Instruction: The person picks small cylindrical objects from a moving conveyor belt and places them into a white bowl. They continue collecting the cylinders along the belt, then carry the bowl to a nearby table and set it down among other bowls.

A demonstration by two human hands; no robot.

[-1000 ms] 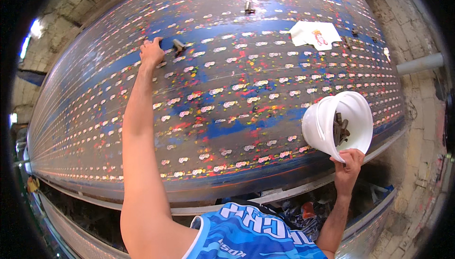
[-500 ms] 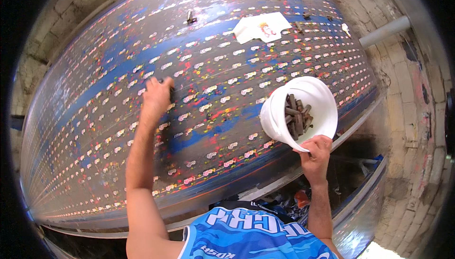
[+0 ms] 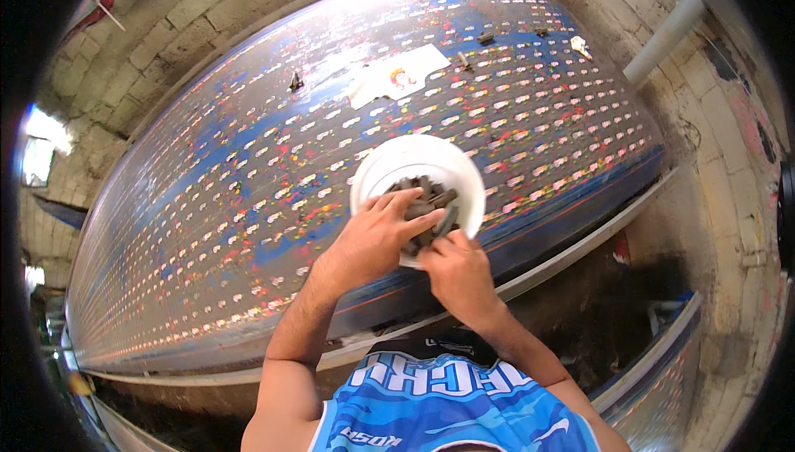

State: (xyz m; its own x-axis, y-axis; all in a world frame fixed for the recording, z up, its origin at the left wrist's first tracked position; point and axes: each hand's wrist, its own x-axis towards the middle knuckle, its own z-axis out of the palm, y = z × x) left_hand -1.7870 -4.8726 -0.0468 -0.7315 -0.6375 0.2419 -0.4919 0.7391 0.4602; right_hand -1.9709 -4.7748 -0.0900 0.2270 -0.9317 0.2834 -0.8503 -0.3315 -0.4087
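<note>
A round white plastic bucket [image 3: 383, 156] is tipped toward me above the patterned sheet [image 3: 273, 195]. Inside lie several short, dark brown stick-like pieces [image 3: 425, 189]; I cannot make out what they are. My left hand [image 3: 369, 238] reaches over the near rim, its fingers stretched and apart among the pieces. Whether its fingertips touch one is partly hidden. With curled fingers, my right hand [image 3: 461, 274] grips the bucket's near right rim.
A white piece of cloth or paper with a red print [image 3: 402, 79] lies beyond the bucket. Small dark pieces [image 3: 296, 82] rest on the sheet's far part. A block wall [image 3: 224, 5] runs behind, and a grey pipe [image 3: 667, 34] stands at the right.
My left hand has come from the sheet on the left to the bucket's mouth. My right hand has brought the bucket leftward, in front of me.
</note>
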